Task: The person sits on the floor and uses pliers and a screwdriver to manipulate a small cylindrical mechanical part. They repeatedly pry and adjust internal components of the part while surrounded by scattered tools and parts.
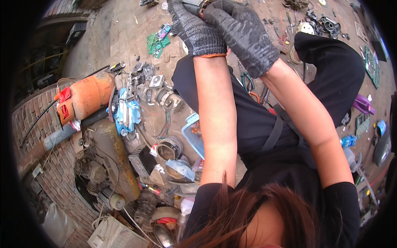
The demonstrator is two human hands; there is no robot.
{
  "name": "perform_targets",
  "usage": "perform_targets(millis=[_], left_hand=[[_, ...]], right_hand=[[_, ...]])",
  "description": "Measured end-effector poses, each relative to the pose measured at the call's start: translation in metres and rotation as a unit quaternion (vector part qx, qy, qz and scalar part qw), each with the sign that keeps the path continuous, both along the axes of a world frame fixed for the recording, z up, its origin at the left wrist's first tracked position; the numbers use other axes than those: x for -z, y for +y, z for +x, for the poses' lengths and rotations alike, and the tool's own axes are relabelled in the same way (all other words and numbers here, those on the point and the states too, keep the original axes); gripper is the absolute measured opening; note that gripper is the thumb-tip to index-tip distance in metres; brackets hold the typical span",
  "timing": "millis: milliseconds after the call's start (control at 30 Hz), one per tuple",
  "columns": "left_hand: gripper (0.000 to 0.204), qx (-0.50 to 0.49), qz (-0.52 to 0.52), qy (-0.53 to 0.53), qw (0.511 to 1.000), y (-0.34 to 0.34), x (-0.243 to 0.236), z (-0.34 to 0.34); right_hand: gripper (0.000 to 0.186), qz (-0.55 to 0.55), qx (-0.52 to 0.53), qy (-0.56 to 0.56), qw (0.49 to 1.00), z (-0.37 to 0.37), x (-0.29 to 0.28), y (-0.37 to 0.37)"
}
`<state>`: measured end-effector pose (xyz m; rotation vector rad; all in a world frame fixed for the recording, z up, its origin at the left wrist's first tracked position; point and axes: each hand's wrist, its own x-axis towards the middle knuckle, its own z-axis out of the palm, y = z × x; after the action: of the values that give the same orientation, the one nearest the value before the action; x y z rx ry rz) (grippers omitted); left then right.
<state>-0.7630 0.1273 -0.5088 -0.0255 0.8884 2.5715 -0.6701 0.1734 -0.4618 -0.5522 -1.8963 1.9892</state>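
Both my hands wear grey knit gloves and meet at the top edge of the view. My left hand (196, 35) is closed around a grey metal part (193, 7), which is cut off by the frame's edge. Against the same part's right end, where a round, brownish opening shows, my right hand (244, 35) presses with bent fingers. Its fingertips are partly hidden, so the exact grip is unclear. Pliers with teal handles (248, 82) lie on the ground below my right wrist, close to my leg.
Green circuit boards (156, 43) lie left of my hands. An orange gas cylinder (92, 94), a rusty cylinder (118, 153) and heaped motor parts (167, 99) crowd the left side. A blue plastic basket (192, 134) stands beside my left forearm. Dark metal castings (331, 27) lie at upper right.
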Motion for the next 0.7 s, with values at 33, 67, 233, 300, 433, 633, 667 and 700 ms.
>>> perform_targets(millis=[33,67,233,300,433,633,667,700], left_hand=[[0.064,0.001,0.008,-0.003,1.0,0.002,-0.001,0.0],[0.065,0.005,0.014,-0.006,1.0,0.003,-0.001,0.0],[0.065,0.019,0.045,-0.019,0.999,0.0,0.002,-0.002],[0.065,0.026,0.052,-0.02,0.998,0.002,0.002,-0.003],[0.066,0.041,0.075,-0.028,0.996,0.004,0.004,-0.004],[0.066,0.053,0.145,-0.057,0.986,-0.002,0.008,-0.007],[0.066,0.048,0.163,-0.071,0.983,-0.004,0.009,-0.007],[0.065,0.014,0.152,-0.084,0.985,-0.004,0.009,-0.007]], right_hand=[[0.018,0.054,0.008,0.057,0.997,-0.002,0.005,0.0],[0.018,0.107,0.017,0.112,0.988,-0.004,0.014,0.001],[0.019,0.335,0.008,0.158,0.929,0.001,0.018,0.011],[0.017,0.292,-0.024,0.106,0.95,0.006,0.01,0.018],[0.019,0.209,0.038,0.011,0.977,0.011,0.006,0.013],[0.017,0.098,0.066,0.024,0.993,0.015,0.013,0.019],[0.015,0.08,0.079,0.03,0.993,0.016,0.016,0.019],[0.013,0.06,0.083,-0.003,0.995,0.019,0.012,0.02]])
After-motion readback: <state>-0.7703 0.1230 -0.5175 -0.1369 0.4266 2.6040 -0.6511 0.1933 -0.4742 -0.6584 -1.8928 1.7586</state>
